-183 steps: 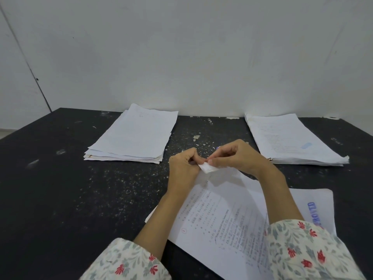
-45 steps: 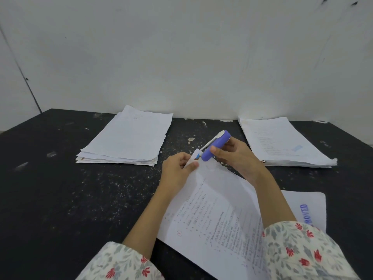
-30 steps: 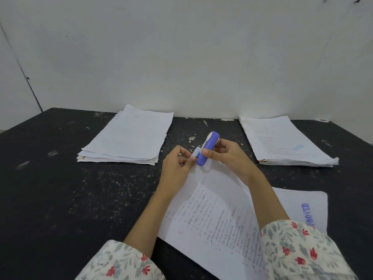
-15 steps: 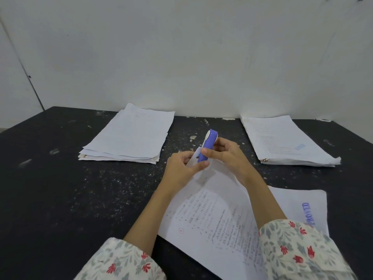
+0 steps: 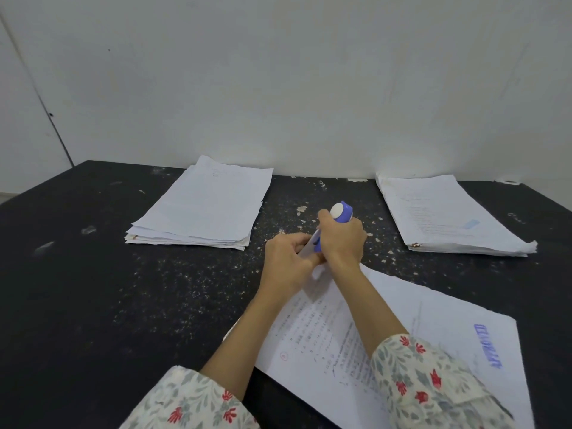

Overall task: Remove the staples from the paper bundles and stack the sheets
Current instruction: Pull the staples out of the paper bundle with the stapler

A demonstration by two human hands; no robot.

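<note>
Blue tool: a blue and white staple remover [image 5: 339, 216] stood almost upright in the middle of the table, with its low tip at the top corner of the paper bundle [image 5: 349, 332].
Right hand: the right hand [image 5: 343, 239] was curled tight around the staple remover and pushed it down at that corner.
Left hand: the left hand [image 5: 289, 258] pinched the same corner of the paper bundle, right beside the tool, and its fingers touched the right hand.
Paper bundle: it lay flat on the table in front of the person, under both arms, with print on the top sheet and a blue stamp [image 5: 487, 345] near its right edge.
Left pile: a stack of white sheets [image 5: 204, 205] lay at the back left, well apart from the hands.
Right pile: another stack of papers [image 5: 445, 215] lay at the back right, with a small blue mark on top.
Table: the black table [image 5: 93, 289] had many small white specks and bits on it.
Sleeves: both arms had flowered sleeves [image 5: 433, 382].
Wall: a plain white wall [image 5: 278, 88] stood behind the table.
</note>
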